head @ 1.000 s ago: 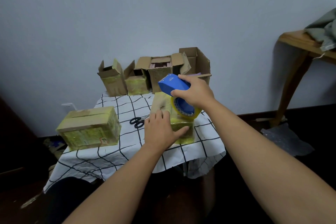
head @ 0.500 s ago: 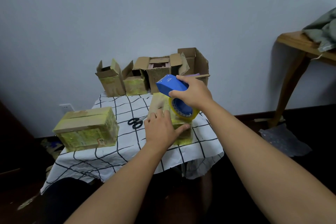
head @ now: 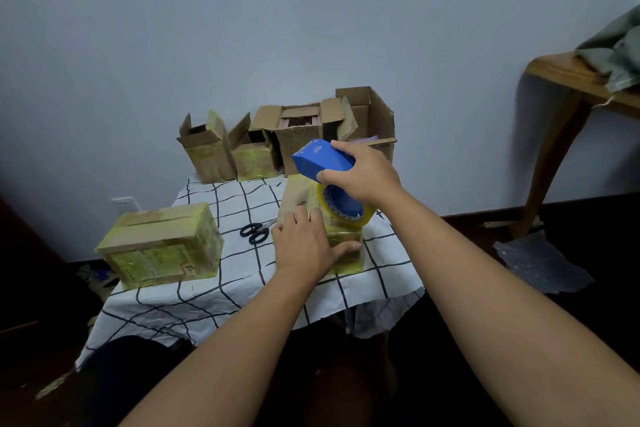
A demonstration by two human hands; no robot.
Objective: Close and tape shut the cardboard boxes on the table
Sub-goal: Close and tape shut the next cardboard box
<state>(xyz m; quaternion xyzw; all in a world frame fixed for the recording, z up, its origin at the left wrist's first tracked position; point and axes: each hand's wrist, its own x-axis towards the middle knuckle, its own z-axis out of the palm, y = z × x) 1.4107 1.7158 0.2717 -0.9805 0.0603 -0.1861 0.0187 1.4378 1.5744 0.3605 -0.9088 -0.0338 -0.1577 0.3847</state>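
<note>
A closed cardboard box stands in the middle of the table, its near side covered in yellowish tape. My left hand lies flat on its top, thumb hooked over the near edge. My right hand grips a blue tape dispenser whose yellow tape roll rests on the box's near right top. A taped box sits at the table's left. Several open boxes line the back edge by the wall.
Black scissors lie on the checked tablecloth between the two closed boxes. A wooden table with grey cloth stands at the right. Bubble wrap lies on the dark floor beneath it.
The dispenser has stayed near the box's near right top, shifting only slightly. My left hand stays pressed on the box. The view has drifted a little.
</note>
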